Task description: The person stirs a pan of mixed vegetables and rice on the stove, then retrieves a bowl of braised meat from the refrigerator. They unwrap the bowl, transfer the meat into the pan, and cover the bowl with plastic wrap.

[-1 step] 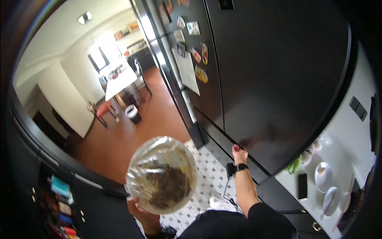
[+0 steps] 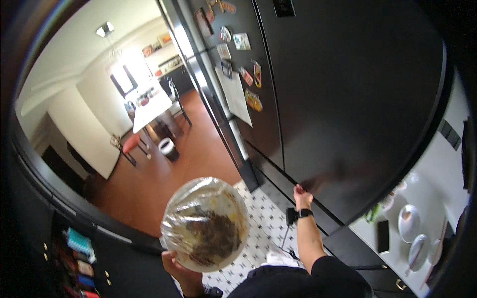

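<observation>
A round light-coloured bowl (image 2: pixel 206 226) hangs in front of me over the floor. Clear plastic wrap (image 2: pixel 191 208) stretches across its top, and dark brown food shows through it. My left hand (image 2: pixel 181 270) grips the bowl's near left rim, thumb on the edge and the other fingers hidden beneath. To the right stands a tall black refrigerator (image 2: pixel 357 104) with its doors closed. My right hand (image 2: pixel 302 196) is at the lower edge of its big right door, fingers curled into the groove above the drawers. A dark band with a small device (image 2: pixel 297 214) circles my right wrist.
Magnets and a paper sheet (image 2: pixel 233 94) cover the refrigerator's left door. A counter (image 2: pixel 392 268) at right carries plates (image 2: pixel 409 223), a black phone (image 2: pixel 383 236) and greens. Beyond the doorway are a white table (image 2: pixel 151 110), a red-seated chair (image 2: pixel 131 143) and a bin (image 2: pixel 169 149).
The view has shifted slightly, so the bowl, refrigerator and counter sit a little lower and farther right. Both hands keep their places on the bowl and the door edge.
</observation>
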Action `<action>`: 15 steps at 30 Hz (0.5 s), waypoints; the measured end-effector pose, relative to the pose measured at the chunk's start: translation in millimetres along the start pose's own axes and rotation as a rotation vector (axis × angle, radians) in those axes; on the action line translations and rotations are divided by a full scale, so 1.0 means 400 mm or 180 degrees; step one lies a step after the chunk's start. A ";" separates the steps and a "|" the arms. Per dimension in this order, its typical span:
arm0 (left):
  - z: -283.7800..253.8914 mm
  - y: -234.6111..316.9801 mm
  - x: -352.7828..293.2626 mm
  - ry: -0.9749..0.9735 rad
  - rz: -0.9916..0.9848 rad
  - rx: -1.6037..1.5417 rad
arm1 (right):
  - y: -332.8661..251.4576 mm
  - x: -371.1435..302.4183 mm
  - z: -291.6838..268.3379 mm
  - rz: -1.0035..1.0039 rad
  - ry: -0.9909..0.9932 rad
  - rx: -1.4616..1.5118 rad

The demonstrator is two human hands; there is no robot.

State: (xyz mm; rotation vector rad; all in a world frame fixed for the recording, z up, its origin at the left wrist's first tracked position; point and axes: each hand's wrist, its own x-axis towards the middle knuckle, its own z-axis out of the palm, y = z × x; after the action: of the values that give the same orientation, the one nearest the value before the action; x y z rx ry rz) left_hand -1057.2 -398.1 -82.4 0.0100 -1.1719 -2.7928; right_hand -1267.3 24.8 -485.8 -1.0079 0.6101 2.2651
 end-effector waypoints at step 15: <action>0.002 -0.019 0.959 -0.1699 -0.1018 -0.0366 | 0.226 0.080 0.143 -0.1578 -0.0743 0.0893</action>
State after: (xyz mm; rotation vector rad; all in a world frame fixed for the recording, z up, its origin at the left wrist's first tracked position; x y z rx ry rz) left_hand -1439.0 -432.9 -72.9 -0.6504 -1.1842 -3.2599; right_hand -1373.9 4.2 -460.6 -0.6552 0.4940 1.7670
